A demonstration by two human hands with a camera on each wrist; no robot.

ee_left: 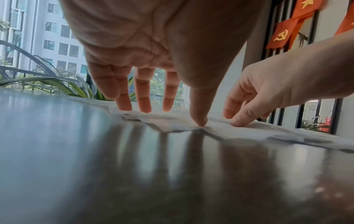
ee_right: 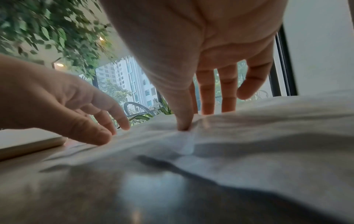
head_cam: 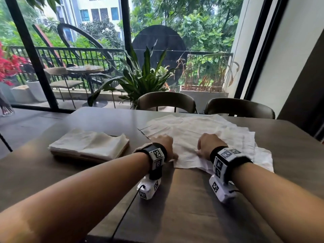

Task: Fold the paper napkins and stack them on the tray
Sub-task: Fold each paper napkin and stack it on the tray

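Several unfolded white paper napkins (head_cam: 198, 135) lie spread and overlapping on the dark table, right of centre. My left hand (head_cam: 162, 139) (ee_left: 171, 116) rests on their near left edge, with the thumb pressing the edge and the straight fingers touching the paper farther in. My right hand (head_cam: 210, 142) (ee_right: 187, 121) is on the top napkin (ee_right: 249, 136). Its thumb and forefinger pinch a pucker of paper near the front edge. A stack of folded napkins (head_cam: 89, 144) sits on a flat wooden tray (head_cam: 70, 156) at the left.
The table (head_cam: 175, 207) is bare wood in front of my wrists. Two dark chairs (head_cam: 166, 100) (head_cam: 240, 108) stand at its far side. A potted plant (head_cam: 140, 76) and a glass wall lie beyond. A black cable (head_cam: 126, 213) runs from my left wrist camera.
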